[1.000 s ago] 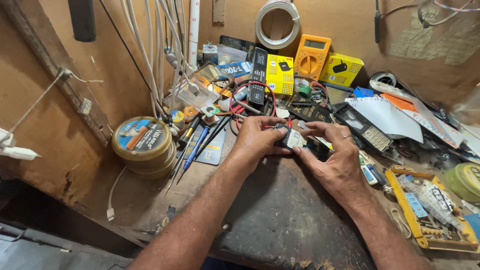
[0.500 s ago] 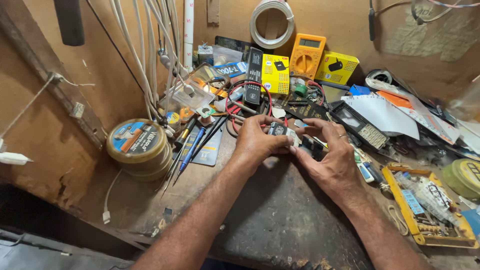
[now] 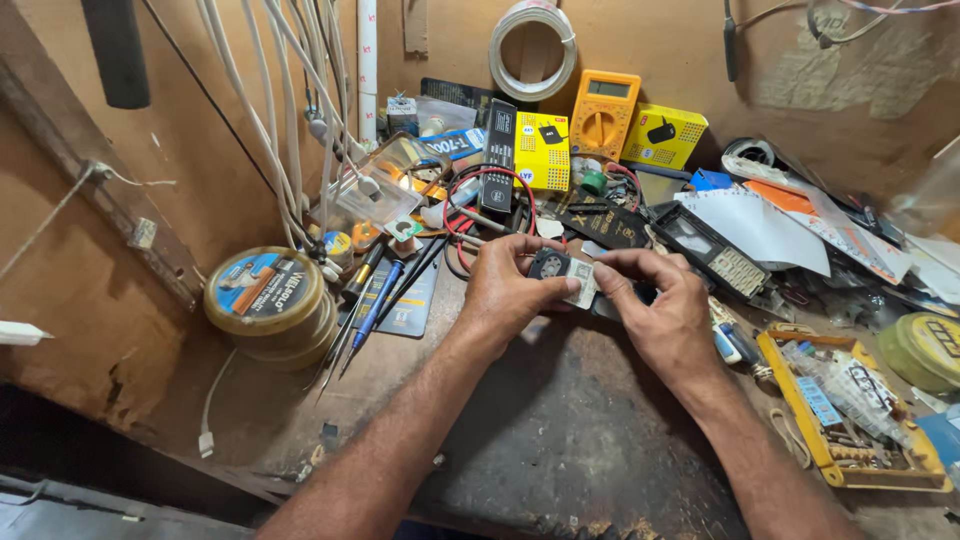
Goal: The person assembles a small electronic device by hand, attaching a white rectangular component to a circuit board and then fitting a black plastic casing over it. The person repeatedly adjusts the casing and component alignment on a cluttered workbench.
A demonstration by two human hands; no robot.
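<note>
Head view — both hands pinch a small dark-and-silver module.

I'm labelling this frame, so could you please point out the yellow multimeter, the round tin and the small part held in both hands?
yellow multimeter [image 3: 604,112], head view, on its dial.
round tin [image 3: 266,286], head view, on its lid.
small part [image 3: 560,272], head view, on its dark face.

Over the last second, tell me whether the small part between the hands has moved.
No. The small grey module, pinched by the left hand and right hand, keeps its place below the yellow multimeter.
</note>
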